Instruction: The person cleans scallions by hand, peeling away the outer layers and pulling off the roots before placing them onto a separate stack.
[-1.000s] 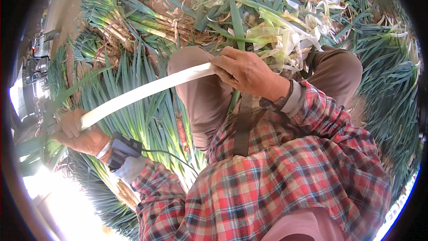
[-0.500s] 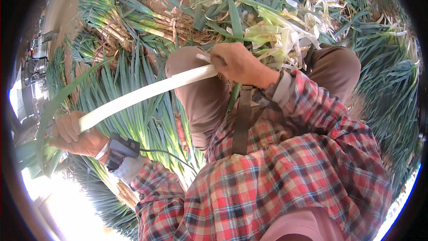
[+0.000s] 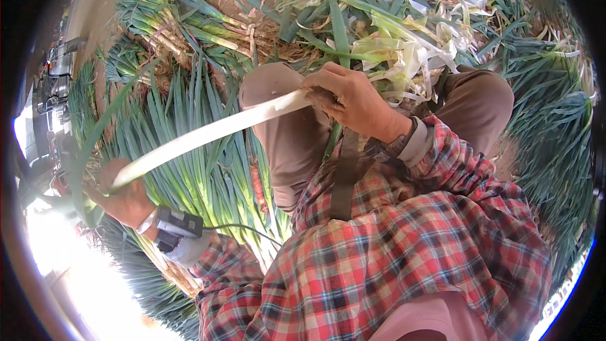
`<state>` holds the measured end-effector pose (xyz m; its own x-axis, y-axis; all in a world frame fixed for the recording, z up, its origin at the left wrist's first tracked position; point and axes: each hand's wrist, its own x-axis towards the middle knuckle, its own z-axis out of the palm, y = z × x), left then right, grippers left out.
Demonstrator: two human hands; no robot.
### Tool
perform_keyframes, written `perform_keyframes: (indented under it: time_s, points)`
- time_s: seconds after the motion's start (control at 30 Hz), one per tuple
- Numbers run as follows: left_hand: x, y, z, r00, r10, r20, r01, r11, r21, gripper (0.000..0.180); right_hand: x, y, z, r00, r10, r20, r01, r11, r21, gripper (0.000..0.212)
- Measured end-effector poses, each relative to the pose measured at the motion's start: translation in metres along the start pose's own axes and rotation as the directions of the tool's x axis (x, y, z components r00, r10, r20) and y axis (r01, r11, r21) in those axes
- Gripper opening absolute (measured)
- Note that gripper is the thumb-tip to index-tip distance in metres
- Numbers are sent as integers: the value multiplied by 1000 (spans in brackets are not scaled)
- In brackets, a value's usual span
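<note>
Bridging left grip [image 3: 131, 203] and right grip [image 3: 358, 102], the white leek [image 3: 211, 134] is clasped by both.

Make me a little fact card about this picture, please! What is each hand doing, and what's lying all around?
Left hand: blurry, holding the leek near its leafy end
Right hand: gripping the leek's other end
Leek look: long white stalk, slanting up toward the right hand
Left wrist: dark box with a cable
Shirt: red checks
Beside left knee: green-topped leeks
Ahead: pale peelings and loose leaves
Far right: leek pile
</note>
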<state>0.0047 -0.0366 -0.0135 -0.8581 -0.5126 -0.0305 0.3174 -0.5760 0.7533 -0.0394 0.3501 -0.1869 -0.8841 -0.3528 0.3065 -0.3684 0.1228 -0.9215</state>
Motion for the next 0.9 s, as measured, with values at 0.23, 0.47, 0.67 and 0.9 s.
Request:
perform_keyframes:
  time_s: [0.23,0.47,0.67,0.9]
  points:
    - [5,-16,-10,958,-27,287,136,920,-367,31,5,11,6,985,-170,32,170,915,-365,16]
    - [3,-25,0,927,75,366,89,907,-411,32,15,25,13,998,-65,-11,61,970,-236,14]
    - [-2,-20,5,884,84,460,99,928,-359,34,22,20,-5,993,41,-113,-59,985,-162,18]
    - [-2,-25,-3,880,110,462,81,923,-375,32,4,2,0,983,10,185,12,993,-113,18]
